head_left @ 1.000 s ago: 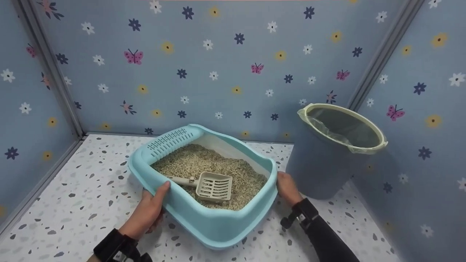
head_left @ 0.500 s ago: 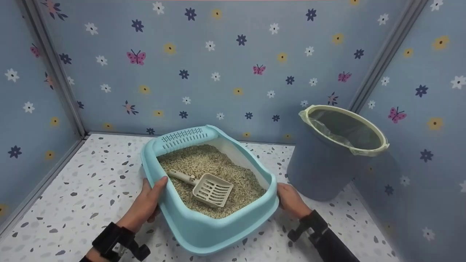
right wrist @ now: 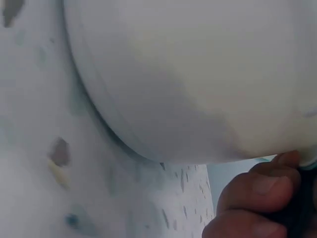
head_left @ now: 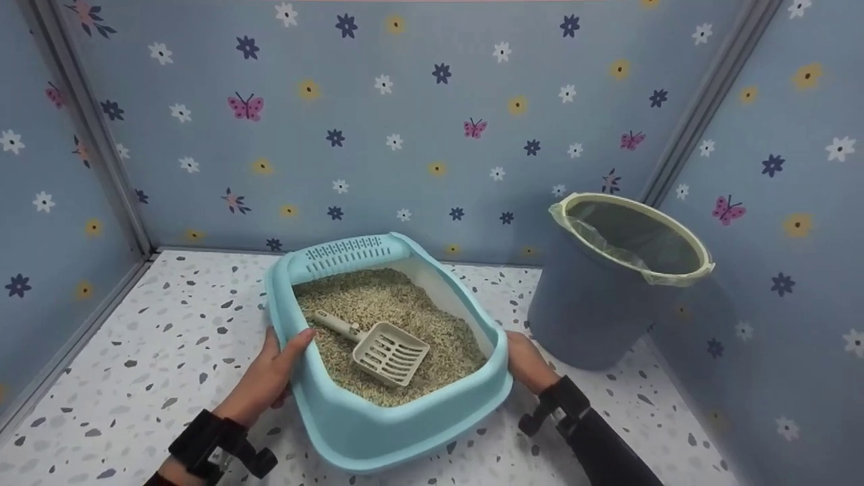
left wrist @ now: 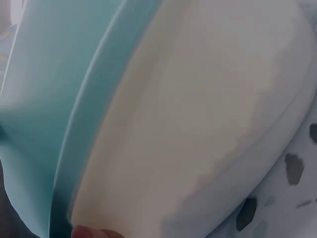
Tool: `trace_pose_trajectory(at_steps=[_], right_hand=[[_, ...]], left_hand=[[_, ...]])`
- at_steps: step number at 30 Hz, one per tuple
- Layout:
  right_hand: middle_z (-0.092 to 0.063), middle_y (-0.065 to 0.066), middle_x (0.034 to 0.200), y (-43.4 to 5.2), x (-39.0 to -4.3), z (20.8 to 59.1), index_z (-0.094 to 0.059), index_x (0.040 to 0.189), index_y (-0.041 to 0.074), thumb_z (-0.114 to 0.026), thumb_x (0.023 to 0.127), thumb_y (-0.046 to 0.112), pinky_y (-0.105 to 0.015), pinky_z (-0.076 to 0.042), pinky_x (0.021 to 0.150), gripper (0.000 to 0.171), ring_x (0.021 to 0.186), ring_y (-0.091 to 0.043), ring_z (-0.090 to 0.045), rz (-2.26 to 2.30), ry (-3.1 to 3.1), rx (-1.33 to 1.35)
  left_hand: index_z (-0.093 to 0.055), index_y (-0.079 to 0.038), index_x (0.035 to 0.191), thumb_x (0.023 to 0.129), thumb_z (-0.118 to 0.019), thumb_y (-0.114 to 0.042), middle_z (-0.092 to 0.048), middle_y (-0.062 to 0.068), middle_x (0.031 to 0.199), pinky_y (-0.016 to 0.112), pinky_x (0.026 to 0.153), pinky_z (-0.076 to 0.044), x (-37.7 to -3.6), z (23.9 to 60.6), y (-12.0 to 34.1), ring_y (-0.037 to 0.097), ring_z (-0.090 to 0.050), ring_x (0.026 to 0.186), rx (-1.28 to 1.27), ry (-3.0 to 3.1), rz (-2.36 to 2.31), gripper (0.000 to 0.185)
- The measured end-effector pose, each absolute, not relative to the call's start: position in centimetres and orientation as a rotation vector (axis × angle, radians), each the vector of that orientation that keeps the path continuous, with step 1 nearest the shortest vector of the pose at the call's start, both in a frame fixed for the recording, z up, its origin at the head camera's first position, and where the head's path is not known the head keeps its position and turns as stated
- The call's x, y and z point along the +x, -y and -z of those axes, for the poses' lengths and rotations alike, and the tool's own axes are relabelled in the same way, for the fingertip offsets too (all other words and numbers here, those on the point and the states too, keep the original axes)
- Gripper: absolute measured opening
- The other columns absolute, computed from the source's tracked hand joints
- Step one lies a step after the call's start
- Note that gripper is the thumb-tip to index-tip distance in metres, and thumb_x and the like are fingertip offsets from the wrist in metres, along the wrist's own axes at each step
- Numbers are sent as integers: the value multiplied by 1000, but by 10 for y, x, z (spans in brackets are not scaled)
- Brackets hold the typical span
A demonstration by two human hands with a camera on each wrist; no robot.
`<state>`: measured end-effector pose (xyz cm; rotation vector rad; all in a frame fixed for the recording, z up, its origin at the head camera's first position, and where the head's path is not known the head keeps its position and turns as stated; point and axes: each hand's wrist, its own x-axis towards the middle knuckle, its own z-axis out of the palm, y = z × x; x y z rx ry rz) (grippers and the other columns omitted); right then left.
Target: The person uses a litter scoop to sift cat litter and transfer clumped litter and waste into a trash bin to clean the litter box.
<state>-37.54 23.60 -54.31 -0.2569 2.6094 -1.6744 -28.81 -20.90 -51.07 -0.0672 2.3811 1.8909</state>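
Observation:
A light blue litter box (head_left: 378, 422) full of tan litter (head_left: 378, 304) sits on the speckled floor (head_left: 148, 351). A cream slotted scoop (head_left: 381, 347) lies on the litter. My left hand (head_left: 273, 371) grips the box's left rim, thumb hooked over the edge. My right hand (head_left: 526, 361) holds the right rim, fingers under the lip. The left wrist view shows the box's blue rim (left wrist: 54, 114) and pale underside up close, with a fingertip at the bottom. In the right wrist view, curled fingers (right wrist: 257, 198) press under the box's pale wall (right wrist: 198, 74).
A grey-blue bin (head_left: 594, 304) lined with a pale green bag (head_left: 675, 273) stands at the right, close to the box and the right wall. Floral wallpapered walls (head_left: 405, 121) enclose the floor on three sides.
The litter box has turned clockwise and shifted a little left between both hands. The scoop swung with it. Both hands kept their grip on the rims.

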Motion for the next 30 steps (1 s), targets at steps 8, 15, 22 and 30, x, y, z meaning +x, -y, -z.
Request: trace_pose_trajectory(at_steps=[8,15,22,30], right_hand=[[-64,0,83,-230,-337,548,-75,104,6,-43,122,39,-31,-50,71,49,76,-17,-61,1710,-2564,-233],[-60,3,77,-227,-314,555,-67,89,10,-41,124,32,-31,-50,75,49,77,-17,-62,1750,-2632,-387],[-62,2,77,-223,-303,553,-69,87,9,-40,124,35,-30,-52,76,53,77,-16,-64,1716,-2662,-394],[-54,4,69,-239,-330,522,-65,79,13,-44,122,35,-30,-44,64,52,64,-15,-51,1468,-2724,-397]], left_hand=[[7,-31,181,113,-45,-68,-46,4,71,27,47,-38,-310,517,226,12,-36,49,27,-2366,-1840,93],[14,-16,179,112,-40,-69,-56,14,88,31,50,-46,-321,518,226,19,-55,59,18,-2377,-1798,101],[6,-22,181,113,-50,-63,-64,34,125,50,60,-63,-315,510,226,39,-77,88,61,-2316,-1878,98],[-16,-26,180,114,-53,-57,-71,27,100,42,46,-57,-314,511,223,37,-76,70,131,-2320,-1929,81]])
